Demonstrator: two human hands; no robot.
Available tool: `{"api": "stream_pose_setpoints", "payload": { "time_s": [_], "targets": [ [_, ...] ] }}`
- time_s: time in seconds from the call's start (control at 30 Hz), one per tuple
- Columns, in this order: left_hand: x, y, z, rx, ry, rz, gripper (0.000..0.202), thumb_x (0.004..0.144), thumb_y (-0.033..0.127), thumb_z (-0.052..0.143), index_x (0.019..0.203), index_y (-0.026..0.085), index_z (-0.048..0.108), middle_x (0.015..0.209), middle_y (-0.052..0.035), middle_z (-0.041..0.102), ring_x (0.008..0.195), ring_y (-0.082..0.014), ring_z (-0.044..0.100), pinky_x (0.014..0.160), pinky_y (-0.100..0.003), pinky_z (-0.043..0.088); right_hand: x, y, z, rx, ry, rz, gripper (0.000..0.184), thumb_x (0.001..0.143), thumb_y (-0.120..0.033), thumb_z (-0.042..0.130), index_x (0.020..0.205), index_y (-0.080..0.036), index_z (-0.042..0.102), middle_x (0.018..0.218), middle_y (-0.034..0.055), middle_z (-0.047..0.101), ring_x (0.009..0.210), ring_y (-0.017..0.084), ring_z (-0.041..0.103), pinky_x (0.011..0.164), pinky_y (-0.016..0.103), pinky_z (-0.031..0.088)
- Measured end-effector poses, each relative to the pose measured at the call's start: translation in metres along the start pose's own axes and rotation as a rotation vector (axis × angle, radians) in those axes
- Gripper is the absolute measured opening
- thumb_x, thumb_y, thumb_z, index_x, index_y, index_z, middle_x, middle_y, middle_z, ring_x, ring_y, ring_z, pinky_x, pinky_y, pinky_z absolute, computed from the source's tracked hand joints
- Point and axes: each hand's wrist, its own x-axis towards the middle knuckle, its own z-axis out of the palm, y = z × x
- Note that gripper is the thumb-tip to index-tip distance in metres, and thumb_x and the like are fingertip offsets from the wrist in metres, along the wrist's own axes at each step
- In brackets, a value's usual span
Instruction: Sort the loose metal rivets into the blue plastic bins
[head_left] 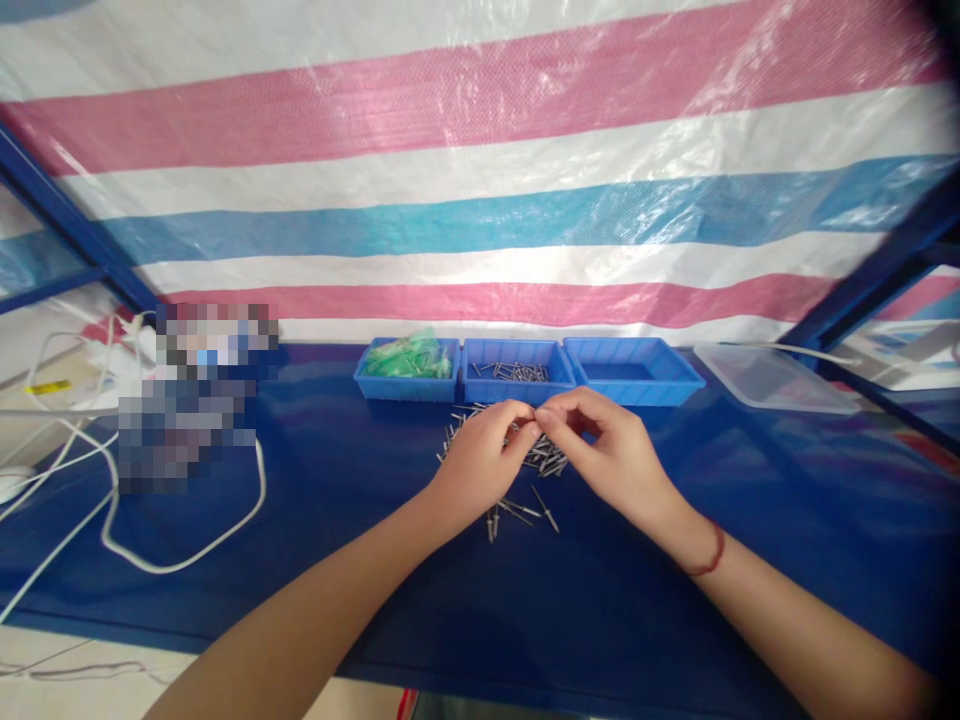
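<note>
My left hand [480, 450] and my right hand [611, 438] meet above a pile of blind rivets [551, 462], thumbs and forefingers pinched with the tips touching. Anything between the fingertips is too small to make out. Part of the pile is hidden behind my hands. Nearer to me, several loose rivets [546, 510] lie on the blue table [585, 620]. Just beyond my hands stands the middle blue bin [517, 392], with more rivets [525, 373] inside.
A left blue bin [405, 389] holds green plastic bags [411, 355]. The right blue bin [637, 392] stands beside a translucent lid [776, 378]. White cables [172, 568] loop across the left side. Behind everything hangs a striped plastic sheet [465, 230].
</note>
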Motion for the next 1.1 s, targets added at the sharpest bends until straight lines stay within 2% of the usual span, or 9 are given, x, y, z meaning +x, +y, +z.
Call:
{"api": "stream_pose_setpoints", "payload": {
  "time_s": [0.27, 0.4, 0.53, 0.67, 0.73, 0.8, 0.9, 1.0, 1.1],
  "targets": [
    [0.004, -0.001, -0.01, -0.045, -0.087, 0.065, 0.019, 0.093, 0.032, 0.047, 0.091, 0.019, 0.06, 0.088, -0.0012, 0.066, 0.08, -0.0142, 0.061, 0.069, -0.023, 0.045, 0.002, -0.005, -0.004, -0.003, -0.034, -0.086, 0.011, 0.087, -0.027, 0.056, 0.081, -0.021, 0.064, 0.074, 0.0014, 0.059, 0.062, 0.014, 0.051, 0.057, 0.028, 0.041],
    [0.005, 0.0, -0.02, -0.077, -0.05, 0.058, 0.017, 0.091, 0.032, 0.05, 0.09, 0.018, 0.059, 0.087, -0.0014, 0.065, 0.077, -0.0133, 0.06, 0.069, -0.024, 0.046, 0.004, -0.003, -0.006, -0.014, -0.026, -0.086, 0.01, 0.087, -0.028, 0.057, 0.082, -0.021, 0.063, 0.073, 0.0011, 0.058, 0.061, 0.014, 0.051, 0.056, 0.028, 0.041],
    [0.005, 0.003, -0.027, -0.079, -0.017, 0.053, 0.022, 0.092, 0.036, 0.048, 0.095, 0.018, 0.059, 0.087, -0.002, 0.064, 0.073, -0.0126, 0.059, 0.07, -0.025, 0.047, 0.004, -0.004, -0.006, -0.112, -0.035, -0.182, 0.014, 0.09, -0.028, 0.054, 0.081, -0.021, 0.062, 0.071, 0.0017, 0.058, 0.062, 0.015, 0.052, 0.059, 0.029, 0.042],
    [0.008, 0.003, -0.033, -0.03, 0.097, 0.048, 0.03, 0.092, 0.038, 0.048, 0.113, 0.018, 0.054, 0.089, -0.0026, 0.064, 0.067, -0.0112, 0.057, 0.069, -0.026, 0.047, 0.019, -0.003, -0.005, -0.277, 0.083, -0.272, 0.018, 0.093, -0.029, 0.049, 0.087, -0.02, 0.063, 0.08, 0.0053, 0.064, 0.074, 0.019, 0.057, 0.07, 0.032, 0.044],
    [0.01, 0.002, -0.038, 0.017, 0.117, 0.054, 0.03, 0.093, 0.036, 0.047, 0.115, 0.017, 0.053, 0.089, -0.0025, 0.064, 0.063, -0.0104, 0.056, 0.068, -0.026, 0.047, 0.035, 0.001, -0.004, -0.406, 0.135, -0.315, 0.021, 0.094, -0.03, 0.046, 0.089, -0.018, 0.063, 0.083, 0.0072, 0.065, 0.078, 0.021, 0.058, 0.073, 0.034, 0.044],
    [0.011, 0.0, -0.044, 0.089, 0.065, 0.081, 0.025, 0.093, 0.034, 0.046, 0.11, 0.018, 0.056, 0.088, -0.0021, 0.064, 0.063, -0.0108, 0.056, 0.067, -0.026, 0.045, 0.05, 0.006, -0.002, -0.575, 0.14, -0.341, 0.026, 0.095, -0.031, 0.044, 0.088, -0.016, 0.064, 0.083, 0.0095, 0.065, 0.08, 0.022, 0.058, 0.074, 0.035, 0.043],
    [0.007, -0.002, -0.049, 0.227, -0.116, 0.156, 0.019, 0.092, 0.028, 0.046, 0.093, 0.018, 0.062, 0.083, -0.001, 0.064, 0.07, -0.0127, 0.057, 0.067, -0.025, 0.043, 0.06, 0.01, 0.002, -0.755, 0.091, -0.314, 0.03, 0.095, -0.034, 0.043, 0.09, -0.013, 0.065, 0.081, 0.0115, 0.064, 0.079, 0.024, 0.058, 0.071, 0.035, 0.042],
    [-0.002, -0.005, -0.046, 0.348, -0.262, 0.217, 0.021, 0.092, 0.026, 0.047, 0.084, 0.018, 0.065, 0.081, -0.0014, 0.063, 0.076, -0.0143, 0.059, 0.07, -0.025, 0.043, 0.046, 0.007, 0.006, -0.73, 0.035, -0.285, 0.031, 0.095, -0.038, 0.044, 0.095, -0.013, 0.063, 0.082, 0.01, 0.063, 0.079, 0.024, 0.058, 0.072, 0.035, 0.043],
    [-0.012, -0.005, -0.036, 0.518, -0.345, 0.267, 0.02, 0.089, 0.031, 0.052, 0.083, 0.019, 0.067, 0.082, -0.0026, 0.063, 0.081, -0.0184, 0.06, 0.071, -0.029, 0.044, 0.023, 0.001, 0.007, -0.602, -0.016, -0.267, 0.027, 0.094, -0.035, 0.045, 0.1, -0.015, 0.062, 0.085, 0.0079, 0.064, 0.08, 0.022, 0.059, 0.076, 0.035, 0.044]
  ]
}}
